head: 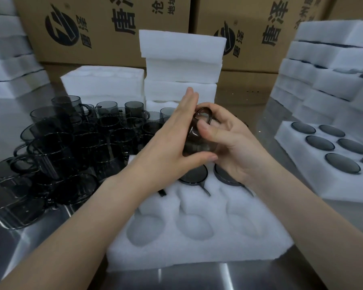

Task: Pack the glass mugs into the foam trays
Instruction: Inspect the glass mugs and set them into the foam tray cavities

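At frame centre, a glass mug (197, 141) is gripped by the curled right hand (235, 147) and steadied by the flat-fingered left hand (172, 141), presumably for alignment above the foam tray (197, 254) pockets.

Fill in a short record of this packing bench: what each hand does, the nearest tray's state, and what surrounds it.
Held item: dark smoked glass mug, above the near tray
Left hand: straight fingers flat against the mug
Right hand: fingers curled round the mug
Near tray: white foam tray with round pockets; two seated mugs visible at the back, front row empty
Left side: cluster of loose dark glass mugs on the steel table
Right side: second white foam tray, visible pockets filled
Behind: stacked foam trays, brown cardboard boxes
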A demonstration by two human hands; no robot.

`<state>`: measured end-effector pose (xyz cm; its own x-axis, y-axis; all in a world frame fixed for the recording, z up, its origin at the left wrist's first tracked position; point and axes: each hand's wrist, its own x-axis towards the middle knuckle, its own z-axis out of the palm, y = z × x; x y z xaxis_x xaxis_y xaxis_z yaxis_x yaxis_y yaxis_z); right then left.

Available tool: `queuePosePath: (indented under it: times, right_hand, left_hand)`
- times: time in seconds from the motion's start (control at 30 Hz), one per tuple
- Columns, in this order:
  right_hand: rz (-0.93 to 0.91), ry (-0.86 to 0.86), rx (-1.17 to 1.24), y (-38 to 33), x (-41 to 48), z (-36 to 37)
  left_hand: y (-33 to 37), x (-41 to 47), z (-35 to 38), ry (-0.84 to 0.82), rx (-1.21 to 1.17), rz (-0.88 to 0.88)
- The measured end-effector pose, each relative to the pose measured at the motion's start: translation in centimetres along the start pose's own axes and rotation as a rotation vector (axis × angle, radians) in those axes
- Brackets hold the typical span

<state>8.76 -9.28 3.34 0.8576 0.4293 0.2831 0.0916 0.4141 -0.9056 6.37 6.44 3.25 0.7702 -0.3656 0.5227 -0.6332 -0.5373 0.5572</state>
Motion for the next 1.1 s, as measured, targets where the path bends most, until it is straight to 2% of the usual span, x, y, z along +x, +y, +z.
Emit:
queuePosePath:
  times: [0.17,0.4,0.67,0.87,0.97,1.1]
  right_hand:
    - [0.015,0.065,0.014,-0.3,-0.2,-0.2]
    - [0.01,0.024,0.06,-0.1,-0.2,0.6]
    - [0.136,0.03,0.005,0.0,0.1,1.2]
    - [0.127,-0.05,0.094,-0.2,-0.3,1.1]
    - [0.152,-0.131,0.168,-0.5,-0.5,1.0]
    - [0.127,-0.193,0.049,-0.6,-0.7,0.7]
  left_hand:
    - [-0.1,-0.1,0.1,-0.031,0.021,0.109]
    - [-0.4,-0.1,-0.3,0.01,-0.007,0.108]
    - [-0.2,-0.1,-0.2,0.039,0.064,0.193]
    - [-0.4,-0.3,-0.2,0.074,0.024,0.016]
    - [-0.5,-0.3,-0.2,0.093,-0.006,-0.012]
    - [-0.7,-0.4,-0.3,0.126,-0.12,-0.037]
